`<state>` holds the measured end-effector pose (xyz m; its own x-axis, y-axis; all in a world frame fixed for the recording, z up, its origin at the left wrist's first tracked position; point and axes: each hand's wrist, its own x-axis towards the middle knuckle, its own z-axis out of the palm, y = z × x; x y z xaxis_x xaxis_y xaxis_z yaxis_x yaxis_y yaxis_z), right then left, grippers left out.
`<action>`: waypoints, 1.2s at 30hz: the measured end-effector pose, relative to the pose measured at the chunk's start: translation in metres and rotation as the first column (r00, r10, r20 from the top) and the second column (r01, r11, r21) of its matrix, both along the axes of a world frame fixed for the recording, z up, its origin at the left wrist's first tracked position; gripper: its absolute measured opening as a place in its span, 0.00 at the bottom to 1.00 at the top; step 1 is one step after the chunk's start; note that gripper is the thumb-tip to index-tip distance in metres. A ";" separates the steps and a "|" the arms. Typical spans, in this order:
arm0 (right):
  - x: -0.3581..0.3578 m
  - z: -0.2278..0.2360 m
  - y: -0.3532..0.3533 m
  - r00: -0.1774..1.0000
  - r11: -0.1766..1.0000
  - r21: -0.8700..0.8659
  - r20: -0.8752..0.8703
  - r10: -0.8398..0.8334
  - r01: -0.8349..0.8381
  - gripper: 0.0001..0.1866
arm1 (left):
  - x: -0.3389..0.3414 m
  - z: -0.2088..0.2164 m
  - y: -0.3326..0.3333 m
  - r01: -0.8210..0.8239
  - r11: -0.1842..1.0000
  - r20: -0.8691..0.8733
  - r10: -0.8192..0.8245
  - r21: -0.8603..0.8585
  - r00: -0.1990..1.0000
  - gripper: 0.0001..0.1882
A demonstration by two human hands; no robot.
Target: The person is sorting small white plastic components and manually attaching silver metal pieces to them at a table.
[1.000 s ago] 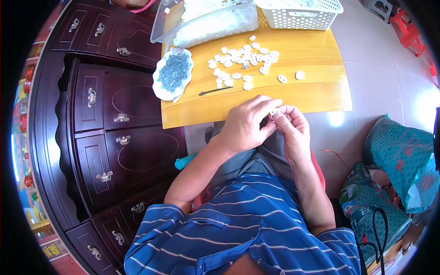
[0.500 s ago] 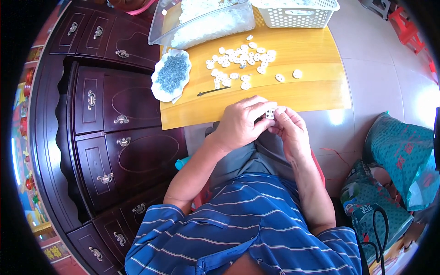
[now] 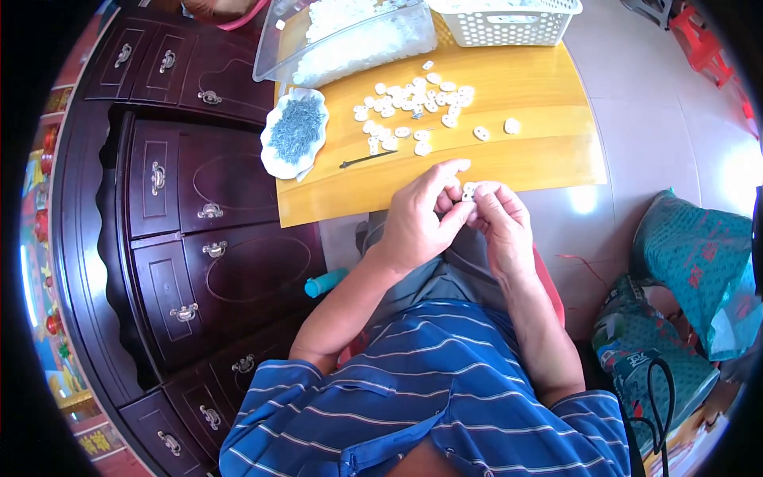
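Note:
Above my lap, just off the table's near edge, a small white plastic piece with dark holes [image 3: 469, 191] sits between my two hands. My right hand [image 3: 505, 222] pinches it from the right with thumb and fingers. My left hand [image 3: 420, 219] has its thumb tip against the piece's lower left and curled fingers beside it, while its index finger points up and away. Past my hands, several similar white pieces [image 3: 422, 148] lie scattered on the wooden table [image 3: 532, 159]. A thin dark rod-like tool [image 3: 367, 159] rests left of them.
A white scalloped dish [image 3: 278, 165] full of small grey metal pins stands at the table's left edge. At the back are a clear bin [image 3: 358, 60] of white pieces and a white perforated basket [image 3: 509, 32]. Dark drawers [image 3: 238, 183] flank the left; green bags [image 3: 691, 270] lie right.
My left index finger has lifted off the white piece and straightened upward. The piece shows more clearly and has turned slightly in my fingers. The view has shifted a little.

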<state>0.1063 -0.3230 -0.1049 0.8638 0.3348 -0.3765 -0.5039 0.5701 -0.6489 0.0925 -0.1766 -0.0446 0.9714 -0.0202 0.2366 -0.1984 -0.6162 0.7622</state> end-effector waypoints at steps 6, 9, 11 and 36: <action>-0.001 0.003 0.000 1.000 0.999 -0.036 0.003 -0.011 0.012 0.08 | 0.000 -0.005 -0.007 -0.050 0.977 -0.038 0.043 -0.209 0.998 0.22; -0.001 0.006 0.001 0.999 0.999 -0.048 0.041 -0.021 0.023 0.08 | 0.002 -0.007 -0.003 -0.039 0.961 -0.095 0.013 -0.274 0.995 0.21; -0.001 0.007 0.001 0.998 0.998 -0.064 0.057 -0.024 0.027 0.08 | 0.004 -0.003 -0.006 -0.063 0.887 -0.177 -0.021 -0.458 0.984 0.20; 0.001 0.014 -0.002 0.995 0.994 -0.097 0.089 0.054 -0.045 0.09 | 0.001 0.007 0.011 0.028 0.936 -0.268 -0.129 -0.352 0.955 0.19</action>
<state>0.1069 -0.3254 -0.0914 0.8793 0.3443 -0.3290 -0.4661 0.4799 -0.7433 0.0930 -0.1655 -0.0378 0.9969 -0.0666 -0.0407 0.0189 -0.3003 0.9537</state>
